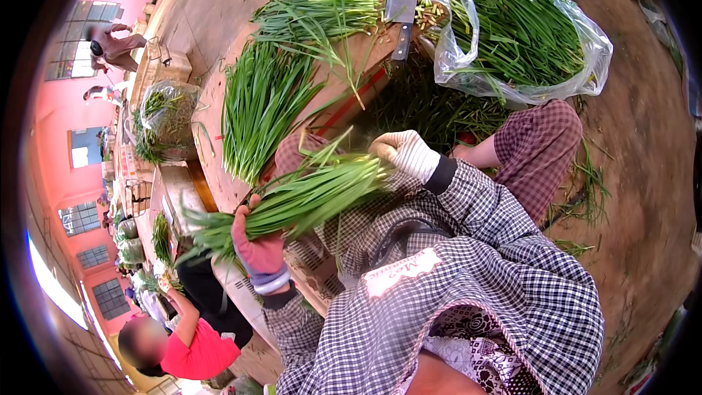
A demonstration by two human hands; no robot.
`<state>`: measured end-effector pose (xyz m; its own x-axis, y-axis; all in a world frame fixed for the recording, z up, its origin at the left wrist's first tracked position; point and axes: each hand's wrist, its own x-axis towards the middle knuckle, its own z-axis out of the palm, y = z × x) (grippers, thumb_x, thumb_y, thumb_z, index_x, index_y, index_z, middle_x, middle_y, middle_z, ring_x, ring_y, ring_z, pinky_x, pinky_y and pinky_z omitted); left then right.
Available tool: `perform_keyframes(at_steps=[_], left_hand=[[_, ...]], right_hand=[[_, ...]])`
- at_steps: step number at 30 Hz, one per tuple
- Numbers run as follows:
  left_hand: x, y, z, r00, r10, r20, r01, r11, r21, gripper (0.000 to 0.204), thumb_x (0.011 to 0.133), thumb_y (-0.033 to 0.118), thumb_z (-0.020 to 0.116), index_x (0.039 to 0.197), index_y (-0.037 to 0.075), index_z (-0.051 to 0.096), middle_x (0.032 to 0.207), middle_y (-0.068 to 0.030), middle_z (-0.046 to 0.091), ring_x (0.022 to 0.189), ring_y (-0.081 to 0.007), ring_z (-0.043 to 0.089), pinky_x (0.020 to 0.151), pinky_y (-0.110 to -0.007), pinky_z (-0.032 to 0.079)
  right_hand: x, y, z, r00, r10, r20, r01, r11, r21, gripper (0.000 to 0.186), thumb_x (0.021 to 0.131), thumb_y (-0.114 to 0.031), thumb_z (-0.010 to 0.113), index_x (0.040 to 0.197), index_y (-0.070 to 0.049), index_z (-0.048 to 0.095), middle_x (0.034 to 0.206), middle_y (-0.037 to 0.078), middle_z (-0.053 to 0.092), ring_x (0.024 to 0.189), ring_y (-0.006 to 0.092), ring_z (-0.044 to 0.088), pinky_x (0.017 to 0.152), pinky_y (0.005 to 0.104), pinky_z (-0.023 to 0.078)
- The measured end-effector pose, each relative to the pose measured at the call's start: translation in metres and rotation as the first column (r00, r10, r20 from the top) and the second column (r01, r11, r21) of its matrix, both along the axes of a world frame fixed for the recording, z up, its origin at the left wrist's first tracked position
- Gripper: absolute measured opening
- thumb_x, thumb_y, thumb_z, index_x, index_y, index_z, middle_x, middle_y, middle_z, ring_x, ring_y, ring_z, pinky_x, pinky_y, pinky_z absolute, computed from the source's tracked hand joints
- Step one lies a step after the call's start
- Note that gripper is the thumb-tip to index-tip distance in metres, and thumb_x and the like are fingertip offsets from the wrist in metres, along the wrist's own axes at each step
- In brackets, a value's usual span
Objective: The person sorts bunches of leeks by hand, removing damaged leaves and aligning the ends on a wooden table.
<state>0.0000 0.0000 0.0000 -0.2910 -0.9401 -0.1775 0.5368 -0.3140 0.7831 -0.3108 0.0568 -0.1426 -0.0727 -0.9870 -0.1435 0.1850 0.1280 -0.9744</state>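
My left hand (259, 251), in a pink glove with a pale cuff, is wrapped round a bunch of garlic chives (311, 194) held above my lap. The bunch's pale stem ends point right, its blurred leaf tips left. Against those stem ends is my right hand (406, 153) in an off-white glove, fingers closed; what they pinch is hidden. Beyond the bunch, two piles of chives, one leafy pile (267, 99) and one farther pile (322, 13), lie on a board (219, 102). A cleaver (402, 7) with a black handle rests right of them.
A clear plastic bag (457, 62) full of chives stands at the far right. Loose trimmings (431, 106) lie in shadow beside my leg. At the lower left is a person in a red top (197, 351). Bagged greens (164, 121) stand at the left; other people are farther off.
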Motion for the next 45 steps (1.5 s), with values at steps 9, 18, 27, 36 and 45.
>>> perform_keyframes(at_steps=[9, 18, 27, 36, 45], left_hand=[[0.002, -0.025, -0.019, 0.830, 0.120, 0.545, 0.099, 0.929, -0.355, 0.019, 0.095, 0.027, 0.049, 0.090, 0.009, 0.044, 0.088, -0.0012, 0.039, 0.080, -0.0129, 0.039, 0.081, -0.027, 0.038], [-0.038, -0.009, 0.007, 0.897, 0.103, 0.431, 0.061, 0.935, -0.349, 0.026, 0.093, 0.023, 0.055, 0.077, 0.014, 0.036, 0.072, 0.0016, 0.031, 0.068, -0.0131, 0.034, 0.075, -0.030, 0.038], [0.043, -0.006, -0.010, 0.938, 0.076, 0.339, -0.015, 0.984, -0.180, 0.028, 0.096, 0.024, 0.046, 0.073, 0.016, 0.032, 0.070, 0.0029, 0.032, 0.064, -0.0154, 0.040, 0.092, -0.052, 0.045], [0.051, -0.010, -0.023, 0.949, 0.121, 0.290, -0.125, 0.992, -0.007, 0.023, 0.093, 0.022, 0.048, 0.075, 0.016, 0.036, 0.069, 0.0036, 0.033, 0.064, -0.0142, 0.041, 0.095, -0.053, 0.043], [0.065, -0.008, -0.041, 0.940, 0.225, 0.255, -0.239, 0.971, 0.022, 0.025, 0.092, 0.026, 0.054, 0.075, 0.013, 0.040, 0.072, 0.0033, 0.038, 0.072, -0.0158, 0.046, 0.089, -0.049, 0.047]], right_hand=[[-0.065, 0.034, -0.017, 0.733, 0.024, -0.680, -0.040, 0.999, -0.008, 0.034, 0.085, -0.035, 0.060, 0.088, -0.003, 0.069, 0.075, 0.018, 0.066, 0.067, 0.0317, 0.064, 0.063, 0.0398, 0.051], [0.020, -0.053, 0.000, 0.752, 0.025, -0.658, -0.282, 0.915, -0.288, 0.043, 0.087, -0.042, 0.058, 0.097, -0.001, 0.065, 0.076, 0.020, 0.064, 0.073, 0.0343, 0.063, 0.066, 0.0398, 0.051], [-0.042, -0.003, -0.110, 0.359, 0.437, -0.825, -0.311, 0.889, 0.336, 0.025, 0.075, -0.028, 0.062, 0.077, -0.004, 0.068, 0.059, 0.014, 0.058, 0.055, 0.0268, 0.061, 0.053, 0.0397, 0.049], [0.038, -0.061, 0.018, 0.904, 0.246, -0.350, -0.259, 0.966, 0.012, 0.084, 0.067, -0.047, 0.075, 0.131, -0.001, 0.048, 0.112, 0.025, 0.063, 0.098, 0.0324, 0.065, 0.084, 0.0344, 0.051], [-0.035, -0.027, -0.131, 0.574, 0.108, -0.812, -0.068, 0.994, 0.084, 0.012, 0.085, -0.010, 0.062, 0.092, -0.001, 0.067, 0.072, 0.014, 0.063, 0.065, 0.0184, 0.059, 0.062, 0.0311, 0.049]])
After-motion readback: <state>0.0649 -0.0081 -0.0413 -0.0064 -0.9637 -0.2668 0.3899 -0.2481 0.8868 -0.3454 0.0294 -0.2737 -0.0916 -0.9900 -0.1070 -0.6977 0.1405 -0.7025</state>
